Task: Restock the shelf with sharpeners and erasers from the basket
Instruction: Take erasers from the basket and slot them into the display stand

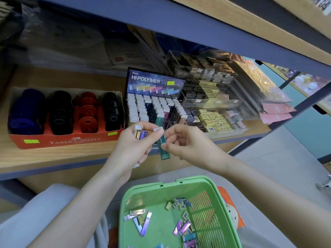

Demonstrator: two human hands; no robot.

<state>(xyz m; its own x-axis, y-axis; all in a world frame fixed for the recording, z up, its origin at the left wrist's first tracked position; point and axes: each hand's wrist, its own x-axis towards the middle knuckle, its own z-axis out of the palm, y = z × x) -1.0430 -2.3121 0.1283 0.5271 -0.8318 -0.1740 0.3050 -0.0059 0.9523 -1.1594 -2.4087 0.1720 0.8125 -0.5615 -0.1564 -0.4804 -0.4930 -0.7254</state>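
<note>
My left hand [132,145] grips a bundle of slim sleeved erasers [140,134] in front of the shelf. My right hand [186,145] pinches a long teal eraser [164,151] beside that bundle, and my left thumb also touches its white tip. Behind the hands stands the Hi-Polymer eraser display [154,104], its slots partly filled. On my lap sits the green basket [143,197], holding several loose erasers [179,228] in shiny purple, silver and yellow sleeves.
A red Faber-Castell box [59,140] with rows of round sharpeners [60,113] stands at the left of the wooden shelf [53,156]. Clear tiered bins of boxed erasers [211,104] fill the right. A blue shelf beam [197,25] hangs overhead.
</note>
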